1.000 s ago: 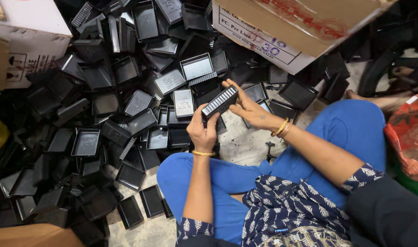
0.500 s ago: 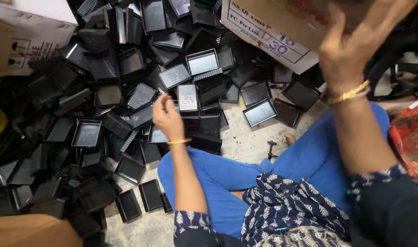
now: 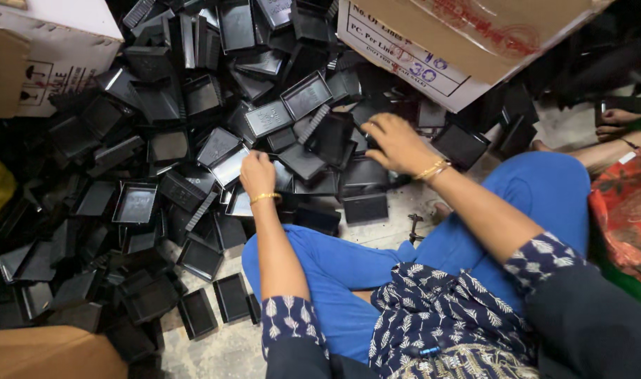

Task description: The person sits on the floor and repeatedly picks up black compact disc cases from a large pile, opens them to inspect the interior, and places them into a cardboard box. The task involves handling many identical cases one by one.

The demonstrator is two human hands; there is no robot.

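A big heap of black plastic trays (image 3: 194, 140) covers the floor in front of my blue-trousered legs (image 3: 348, 260). My left hand (image 3: 257, 172), with a gold bangle, rests knuckles-up on the trays at the heap's near edge; its fingers curl down out of sight. My right hand (image 3: 397, 144), also with bangles, lies on the heap farther right, fingers spread over a dark tray (image 3: 362, 172), next to a ribbed black tray (image 3: 331, 133). Neither hand lifts anything clear of the heap.
A tilted cardboard box (image 3: 475, 42) overhangs the heap at the top right. A white carton (image 3: 54, 49) stands at the top left, and brown cardboard (image 3: 47, 354) lies at the bottom left. Another person's feet (image 3: 615, 133) and red cloth (image 3: 625, 210) are at the right.
A second ago both hands held a stack of trays. The right hand then rose toward the cardboard box and has now come down onto the heap; the left hand stayed low on the trays.
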